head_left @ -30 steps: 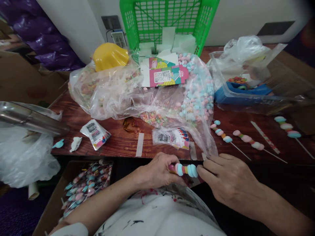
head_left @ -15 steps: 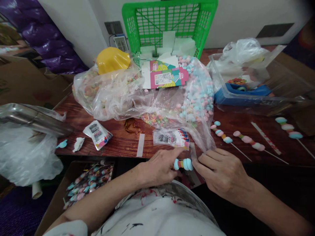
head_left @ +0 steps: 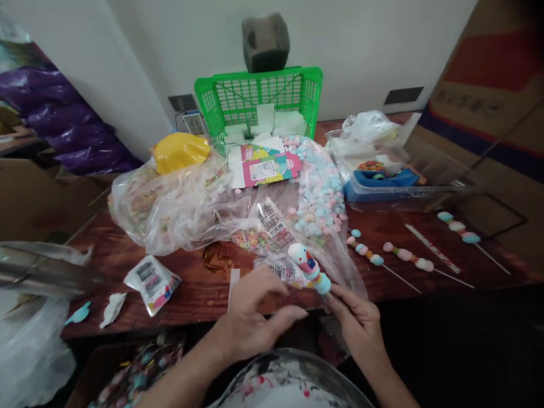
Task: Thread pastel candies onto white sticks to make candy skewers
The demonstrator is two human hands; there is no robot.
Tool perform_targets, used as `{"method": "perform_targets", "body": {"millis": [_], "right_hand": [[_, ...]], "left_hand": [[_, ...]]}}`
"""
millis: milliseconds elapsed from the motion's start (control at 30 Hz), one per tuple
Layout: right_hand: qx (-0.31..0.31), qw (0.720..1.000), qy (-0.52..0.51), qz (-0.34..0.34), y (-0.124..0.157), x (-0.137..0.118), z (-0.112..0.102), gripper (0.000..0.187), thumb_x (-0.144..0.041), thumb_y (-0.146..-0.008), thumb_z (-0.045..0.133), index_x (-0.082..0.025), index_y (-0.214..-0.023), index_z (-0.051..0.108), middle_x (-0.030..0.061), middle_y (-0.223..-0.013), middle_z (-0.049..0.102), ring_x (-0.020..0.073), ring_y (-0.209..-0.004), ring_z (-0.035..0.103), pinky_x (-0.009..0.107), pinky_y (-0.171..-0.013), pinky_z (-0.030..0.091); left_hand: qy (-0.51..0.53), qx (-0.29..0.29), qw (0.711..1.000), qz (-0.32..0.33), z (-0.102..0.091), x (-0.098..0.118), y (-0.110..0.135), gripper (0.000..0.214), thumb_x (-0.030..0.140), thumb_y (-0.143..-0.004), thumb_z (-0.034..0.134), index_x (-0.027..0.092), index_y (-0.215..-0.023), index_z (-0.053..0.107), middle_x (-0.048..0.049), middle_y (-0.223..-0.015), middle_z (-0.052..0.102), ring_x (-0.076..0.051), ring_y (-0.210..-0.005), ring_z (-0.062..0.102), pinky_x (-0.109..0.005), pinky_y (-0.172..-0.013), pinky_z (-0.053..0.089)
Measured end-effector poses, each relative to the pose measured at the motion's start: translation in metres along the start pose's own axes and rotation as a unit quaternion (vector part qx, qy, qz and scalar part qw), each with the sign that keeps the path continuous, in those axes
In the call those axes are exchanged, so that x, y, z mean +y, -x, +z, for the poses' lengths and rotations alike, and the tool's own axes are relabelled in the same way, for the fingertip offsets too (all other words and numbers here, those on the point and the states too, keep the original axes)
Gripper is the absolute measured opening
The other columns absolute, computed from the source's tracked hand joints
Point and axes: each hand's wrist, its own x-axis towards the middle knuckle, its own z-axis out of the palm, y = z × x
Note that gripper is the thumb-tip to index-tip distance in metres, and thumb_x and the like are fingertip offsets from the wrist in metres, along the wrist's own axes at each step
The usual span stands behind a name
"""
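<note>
My right hand [head_left: 357,320] pinches the lower end of a candy skewer [head_left: 309,267] of blue, pink and white pieces inside a clear printed wrapper [head_left: 272,221], held tilted up and to the left over the table's front edge. My left hand [head_left: 250,317] hovers just left of it with its fingers loosely spread, touching nothing that I can see. Both hands are over my lap, in front of a big clear bag of pastel candies [head_left: 317,195].
Three finished skewers [head_left: 403,256] lie on the wooden table [head_left: 195,283] at right. A green basket [head_left: 259,102], a yellow lid [head_left: 181,152], a clear tub [head_left: 382,175], small wrapper packs [head_left: 152,280] and a box of wrapped skewers [head_left: 136,374] surround me.
The head camera tilted up and back. My right hand took the skewer alone and raised it upright in its wrapper, while my left hand let go and opened.
</note>
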Motion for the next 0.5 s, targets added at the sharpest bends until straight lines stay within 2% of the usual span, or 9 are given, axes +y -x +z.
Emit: {"method": "perform_targets", "body": {"millis": [33, 100, 167, 233, 300, 367, 433, 500], "right_hand": [[0.0, 0.999, -0.028, 0.016, 0.001, 0.0, 0.003, 0.016, -0.029, -0.084, 0.061, -0.021, -0.089, 0.074, -0.001, -0.057, 0.059, 0.0144, -0.053, 0.055, 0.026, -0.053, 0.045], [-0.027, 0.994, -0.088, 0.059, 0.003, -0.001, 0.01, 0.018, -0.034, -0.082, 0.065, -0.02, -0.085, 0.075, -0.0009, -0.055, 0.057, 0.0126, -0.051, 0.051, 0.024, -0.05, 0.041], [-0.082, 0.976, -0.159, 0.127, 0.003, -0.004, 0.019, 0.024, -0.039, -0.081, 0.067, -0.017, -0.083, 0.075, -0.0009, -0.053, 0.055, 0.0089, -0.046, 0.041, 0.021, -0.044, 0.031], [-0.138, 0.944, -0.23, 0.194, 0.002, -0.008, 0.027, 0.028, -0.042, -0.081, 0.067, -0.015, -0.085, 0.075, -0.0008, -0.053, 0.053, 0.0056, -0.043, 0.03, 0.02, -0.041, 0.02], [-0.172, 0.917, -0.28, 0.226, 0.002, -0.009, 0.034, 0.03, -0.042, -0.081, 0.068, -0.014, -0.085, 0.074, 0.0001, -0.056, 0.054, 0.0042, -0.044, 0.026, 0.02, -0.042, 0.016], [-0.173, 0.912, -0.3, 0.221, 0.002, -0.009, 0.037, 0.027, -0.04, -0.08, 0.069, -0.014, -0.084, 0.074, 0.0012, -0.06, 0.056, 0.0045, -0.047, 0.029, 0.02, -0.044, 0.018], [-0.148, 0.926, -0.285, 0.197, 0.001, -0.007, 0.036, 0.023, -0.038, -0.08, 0.07, -0.015, -0.082, 0.074, 0.0006, -0.061, 0.055, 0.0056, -0.05, 0.034, 0.02, -0.046, 0.024], [-0.113, 0.949, -0.242, 0.168, -0.001, -0.005, 0.034, 0.019, -0.035, -0.08, 0.07, -0.017, -0.083, 0.075, -0.0004, -0.061, 0.056, 0.0075, -0.052, 0.039, 0.021, -0.048, 0.031]], "left_hand": [[0.097, 0.055, 0.99, -0.09, 0.0, -0.01, 0.003, 0.024, 0.027, -0.073, 0.074, 0.023, -0.094, 0.062, -0.0015, -0.079, 0.062, -0.015, -0.073, 0.057, -0.029, -0.072, 0.045], [0.305, 0.074, 0.93, -0.193, 0.001, -0.029, -0.001, 0.052, 0.043, -0.064, 0.079, 0.024, -0.108, 0.058, -0.0053, -0.097, 0.063, -0.02, -0.085, 0.06, -0.033, -0.076, 0.047], [0.447, 0.041, 0.868, -0.211, 0.0, -0.042, -0.013, 0.078, 0.063, -0.055, 0.075, 0.024, -0.119, 0.053, -0.0113, -0.113, 0.061, -0.028, -0.104, 0.058, -0.042, -0.085, 0.046], [0.497, 0.001, 0.843, -0.206, -0.005, -0.045, -0.028, 0.093, 0.073, -0.043, 0.074, 0.021, -0.118, 0.054, -0.0129, -0.107, 0.064, -0.034, -0.108, 0.057, -0.046, -0.087, 0.044], [0.499, -0.033, 0.842, -0.204, -0.01, -0.042, -0.04, 0.085, 0.068, -0.038, 0.078, 0.02, -0.106, 0.059, -0.0086, -0.084, 0.067, -0.034, -0.097, 0.063, -0.048, -0.085, 0.045], [0.502, -0.049, 0.842, -0.191, -0.012, -0.035, -0.048, 0.058, 0.058, -0.047, 0.08, 0.02, -0.087, 0.061, -0.0019, -0.062, 0.06, -0.029, -0.079, 0.066, -0.049, -0.083, 0.047], [0.52, -0.038, 0.836, -0.171, -0.009, -0.028, -0.051, 0.038, 0.048, -0.058, 0.077, 0.019, -0.071, 0.055, 0.0027, -0.053, 0.051, -0.022, -0.064, 0.064, -0.048, -0.083, 0.049], [0.533, -0.005, 0.828, -0.171, -0.005, -0.023, -0.052, 0.035, 0.043, -0.066, 0.074, 0.018, -0.064, 0.049, 0.0041, -0.055, 0.048, -0.017, -0.06, 0.062, -0.046, -0.084, 0.05]]}}
